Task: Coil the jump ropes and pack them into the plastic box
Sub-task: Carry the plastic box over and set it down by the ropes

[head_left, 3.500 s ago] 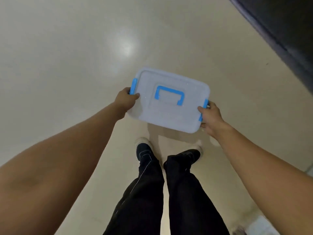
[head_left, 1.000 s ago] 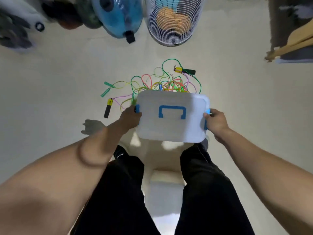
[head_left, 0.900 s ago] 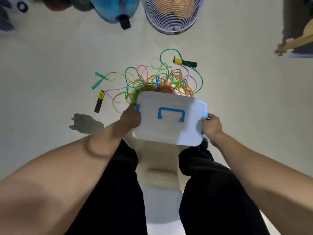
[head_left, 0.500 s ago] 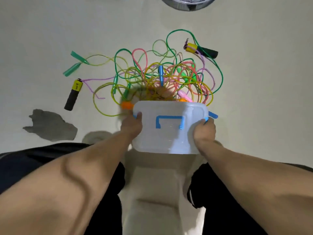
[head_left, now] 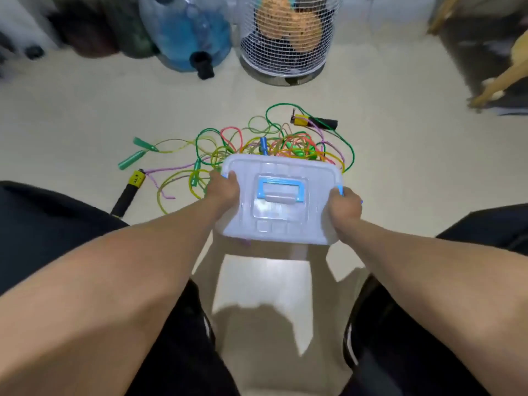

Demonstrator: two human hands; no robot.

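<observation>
Head view, left hand, right hand gripping plastic box

1. A big blue water bottle with a black cap is seen lying on the floor, far and a little left.
2. A white wire basket is seen just to its right, with something orange inside.
3. Blurry dark things are seen far left.
4. A wooden piece is seen far right.
</observation>
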